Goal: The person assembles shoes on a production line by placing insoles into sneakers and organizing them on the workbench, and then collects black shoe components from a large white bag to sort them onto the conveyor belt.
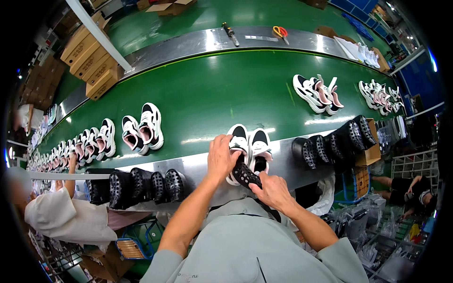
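Observation:
In front of me, two black-and-white sneakers with pink lining stand side by side at the metal edge of the bench. My left hand (221, 156) is closed around the left sneaker (239, 133) near its opening. A black perforated shoe form (245, 175) slants at that opening, its front end toward the shoe. My right hand (273, 191) grips the form's rear end, beside the heel of the right sneaker (259, 140). How far the form reaches inside is partly hidden by my left fingers.
Black shoe forms stand in rows along the near edge, left (140, 185) and right (336, 145). A green conveyor belt (203, 94) carries sneaker pairs (150, 125) on both sides. Scissors (280, 32) and a screwdriver-like tool (230, 33) lie on the far ledge. A co-worker (71, 212) works at left.

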The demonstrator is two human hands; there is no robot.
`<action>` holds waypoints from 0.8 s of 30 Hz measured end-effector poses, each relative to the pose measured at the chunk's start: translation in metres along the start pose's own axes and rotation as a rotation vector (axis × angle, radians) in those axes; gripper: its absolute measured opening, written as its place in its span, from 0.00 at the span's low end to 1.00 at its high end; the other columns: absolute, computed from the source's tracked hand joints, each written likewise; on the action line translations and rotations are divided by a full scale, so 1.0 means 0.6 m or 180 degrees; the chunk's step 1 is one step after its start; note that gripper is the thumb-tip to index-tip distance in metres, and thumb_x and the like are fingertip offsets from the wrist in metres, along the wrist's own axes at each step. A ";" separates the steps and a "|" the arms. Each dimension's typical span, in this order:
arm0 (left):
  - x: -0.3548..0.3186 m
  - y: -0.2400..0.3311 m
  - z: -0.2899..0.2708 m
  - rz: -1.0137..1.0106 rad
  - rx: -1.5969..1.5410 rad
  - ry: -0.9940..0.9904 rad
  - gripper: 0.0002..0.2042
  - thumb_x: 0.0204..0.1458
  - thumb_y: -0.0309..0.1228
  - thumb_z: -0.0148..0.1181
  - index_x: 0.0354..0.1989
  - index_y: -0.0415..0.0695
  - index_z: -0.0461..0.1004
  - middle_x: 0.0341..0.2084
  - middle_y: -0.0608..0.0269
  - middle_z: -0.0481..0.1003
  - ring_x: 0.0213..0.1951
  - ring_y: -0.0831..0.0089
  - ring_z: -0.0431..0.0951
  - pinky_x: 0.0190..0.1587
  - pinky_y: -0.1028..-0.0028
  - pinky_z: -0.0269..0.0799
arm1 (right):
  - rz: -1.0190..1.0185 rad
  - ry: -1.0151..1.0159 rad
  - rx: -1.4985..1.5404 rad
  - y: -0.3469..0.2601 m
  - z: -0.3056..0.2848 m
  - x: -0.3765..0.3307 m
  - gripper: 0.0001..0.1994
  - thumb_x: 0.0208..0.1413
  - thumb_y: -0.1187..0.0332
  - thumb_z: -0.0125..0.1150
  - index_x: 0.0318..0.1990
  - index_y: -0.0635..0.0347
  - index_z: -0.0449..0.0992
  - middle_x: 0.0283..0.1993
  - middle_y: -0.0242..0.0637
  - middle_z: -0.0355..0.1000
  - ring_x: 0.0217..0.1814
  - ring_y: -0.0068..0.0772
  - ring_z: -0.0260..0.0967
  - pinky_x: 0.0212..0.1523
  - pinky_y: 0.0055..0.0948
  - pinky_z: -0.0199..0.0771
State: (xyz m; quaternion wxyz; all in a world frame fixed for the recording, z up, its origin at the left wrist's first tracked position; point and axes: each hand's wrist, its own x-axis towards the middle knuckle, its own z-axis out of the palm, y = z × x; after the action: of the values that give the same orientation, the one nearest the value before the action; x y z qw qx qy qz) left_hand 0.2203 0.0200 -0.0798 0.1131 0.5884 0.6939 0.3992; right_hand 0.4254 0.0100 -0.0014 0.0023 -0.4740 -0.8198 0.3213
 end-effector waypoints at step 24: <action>-0.043 -0.065 -0.008 -0.0353 -0.1378 -0.0572 0.09 0.53 0.27 0.62 0.41 0.37 0.78 0.39 0.46 0.78 0.40 0.51 0.80 0.45 0.62 0.75 | -0.0998 0.1671 0.0553 0.026 0.165 0.096 0.16 0.50 0.70 0.72 0.45 0.61 0.76 0.32 0.39 0.70 0.29 0.39 0.73 0.30 0.34 0.73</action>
State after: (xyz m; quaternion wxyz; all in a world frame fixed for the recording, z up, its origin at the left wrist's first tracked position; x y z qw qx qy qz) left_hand 0.1962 -0.0049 -0.1115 0.3196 0.5447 0.6106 0.4779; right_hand 0.3752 0.0080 -0.1055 0.3038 -0.4066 -0.8238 0.2525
